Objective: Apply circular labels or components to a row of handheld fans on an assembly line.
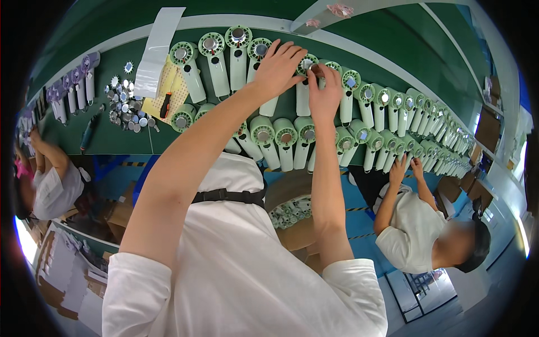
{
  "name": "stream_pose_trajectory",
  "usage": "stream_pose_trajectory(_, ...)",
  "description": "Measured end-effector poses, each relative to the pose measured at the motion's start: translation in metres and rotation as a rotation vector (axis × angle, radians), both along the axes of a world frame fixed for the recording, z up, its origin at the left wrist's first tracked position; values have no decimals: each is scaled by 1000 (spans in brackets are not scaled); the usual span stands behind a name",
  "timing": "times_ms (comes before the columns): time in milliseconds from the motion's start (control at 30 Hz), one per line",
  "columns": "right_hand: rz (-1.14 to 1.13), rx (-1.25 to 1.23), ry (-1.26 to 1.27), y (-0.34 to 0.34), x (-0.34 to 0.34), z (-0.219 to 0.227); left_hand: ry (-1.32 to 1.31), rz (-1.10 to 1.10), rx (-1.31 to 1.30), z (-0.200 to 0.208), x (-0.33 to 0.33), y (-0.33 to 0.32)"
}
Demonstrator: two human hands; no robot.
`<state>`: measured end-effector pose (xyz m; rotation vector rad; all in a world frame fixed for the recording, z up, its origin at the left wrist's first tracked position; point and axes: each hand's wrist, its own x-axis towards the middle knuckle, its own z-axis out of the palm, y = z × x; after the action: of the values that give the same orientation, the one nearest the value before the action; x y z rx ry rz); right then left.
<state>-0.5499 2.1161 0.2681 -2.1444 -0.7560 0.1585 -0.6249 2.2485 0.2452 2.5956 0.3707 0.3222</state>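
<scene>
A pale green handheld fan (304, 98) lies on the green table in front of me, its round head between my two hands. My left hand (278, 70) reaches over from the left, with fingertips and thumb closed around the head's left edge. At the right edge of the same head, my right hand (324, 92) is closed, its thumb and fingers bent in. Whether a small part sits in those fingertips is hidden. Beside my left hand lies another green fan (259, 49) with a silver disc in its head, partly covered by my wrist.
Two long rows of green fans (348, 84) run along the table to the right. Left are a pile of silver discs (126, 106), an orange-black screwdriver (165, 105), yellow sheet (178, 84), teal power driver (91, 129) and purple fans (88, 64). Co-workers (418, 224) work at both sides.
</scene>
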Motion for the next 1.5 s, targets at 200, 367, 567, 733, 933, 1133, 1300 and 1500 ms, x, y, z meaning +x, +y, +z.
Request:
stream_pose_trajectory(200, 103, -133, -202, 7, 8, -12, 56, -31, -93, -11, 8, 2)
stream_pose_trajectory(367, 120, -210, -200, 12, 11, -12, 93, -52, -85, -10, 9, 6)
stream_pose_trajectory(567, 152, -285, -344, 12, 17, -7, 73, -45, -112, -10, 10, 5)
stream_pose_trajectory(733, 202, -252, -227, 12, 23, -7, 88, -30, -128, -11, 10, 6)
stream_pose_trajectory(933, 255, -285, -184, 12, 30, -3, 98, -40, -132, -10, 11, 7)
stream_pose_trajectory(1133, 293, -317, -187, 12, 33, -3, 76, -47, -129, -12, 10, 8)
stream_pose_trajectory(1300, 370, -306, -254, 12, 38, -4, 107, -40, -135, -7, 9, 8)
stream_pose_trajectory(1500, 383, -307, -185, 13, 37, -10, 64, -26, -118, -11, 10, 7)
